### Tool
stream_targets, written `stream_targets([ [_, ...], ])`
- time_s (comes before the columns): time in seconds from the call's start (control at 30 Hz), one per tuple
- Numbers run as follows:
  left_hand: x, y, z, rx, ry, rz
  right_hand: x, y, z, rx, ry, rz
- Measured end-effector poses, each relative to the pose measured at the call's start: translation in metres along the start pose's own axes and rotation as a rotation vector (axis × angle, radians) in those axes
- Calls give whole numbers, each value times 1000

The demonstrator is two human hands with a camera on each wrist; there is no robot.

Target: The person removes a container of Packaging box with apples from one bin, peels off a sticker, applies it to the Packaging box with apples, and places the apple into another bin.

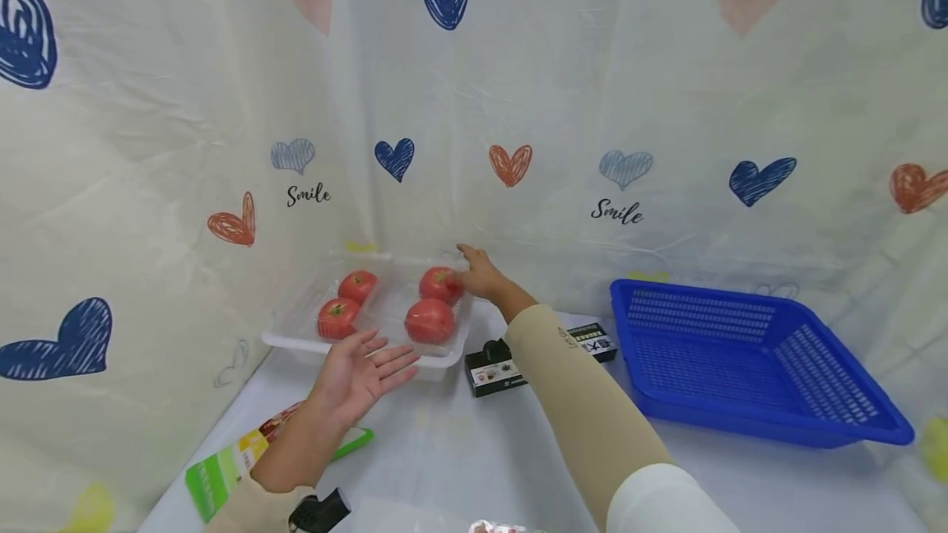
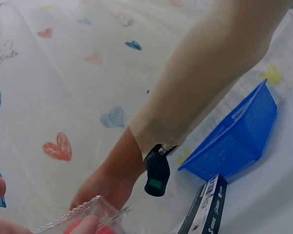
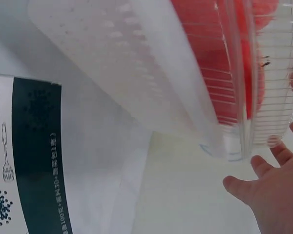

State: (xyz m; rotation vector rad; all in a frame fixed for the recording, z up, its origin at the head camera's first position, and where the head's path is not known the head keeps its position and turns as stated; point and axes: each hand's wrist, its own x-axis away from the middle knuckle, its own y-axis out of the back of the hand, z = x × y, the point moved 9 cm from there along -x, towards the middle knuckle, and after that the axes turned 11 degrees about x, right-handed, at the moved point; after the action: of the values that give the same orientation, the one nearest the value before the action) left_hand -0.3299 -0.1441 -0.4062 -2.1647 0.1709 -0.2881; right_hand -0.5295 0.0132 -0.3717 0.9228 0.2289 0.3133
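Note:
Two clear plastic boxes stand side by side in a white tray [image 1: 437, 364] at the back of the table. Two red tomatoes [image 1: 429, 321] lie in the right box [image 1: 396, 290], and two more tomatoes [image 1: 338, 317] in the left box [image 1: 307, 303]. My left hand [image 1: 359, 381] is just in front of the boxes, palm up with fingers straight and spread, holding nothing. At the right box's back right corner is my right hand [image 1: 483, 274]. Its spread fingers [image 3: 241, 187] are beside the ribbed plastic edge in the right wrist view; firm contact is unclear.
A blue slotted basket [image 1: 733, 360] stands at the right. Black-and-white boxed packs [image 1: 496, 377] lie partly under my right forearm. Beneath my left forearm is a green and yellow packet [image 1: 215, 475]. Shiny packaging [image 1: 499, 527] shows at the front edge. A heart-printed curtain [image 1: 518, 89] hangs behind.

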Motion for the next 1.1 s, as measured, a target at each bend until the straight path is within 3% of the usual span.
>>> stream_targets([
  [0.27,8,-14,-6,-13,2,15,3,18,10,-105,15,-98],
  [0.43,9,-22,-8,-21,-17,35,8,27,7,-96,-17,-130],
  [0.67,7,-29,-2,-78,17,48,21,47,-8,-88,-55,-193],
  [1.1,0,-26,14,-248,47,65,44,67,-24,80,-88,-91],
])
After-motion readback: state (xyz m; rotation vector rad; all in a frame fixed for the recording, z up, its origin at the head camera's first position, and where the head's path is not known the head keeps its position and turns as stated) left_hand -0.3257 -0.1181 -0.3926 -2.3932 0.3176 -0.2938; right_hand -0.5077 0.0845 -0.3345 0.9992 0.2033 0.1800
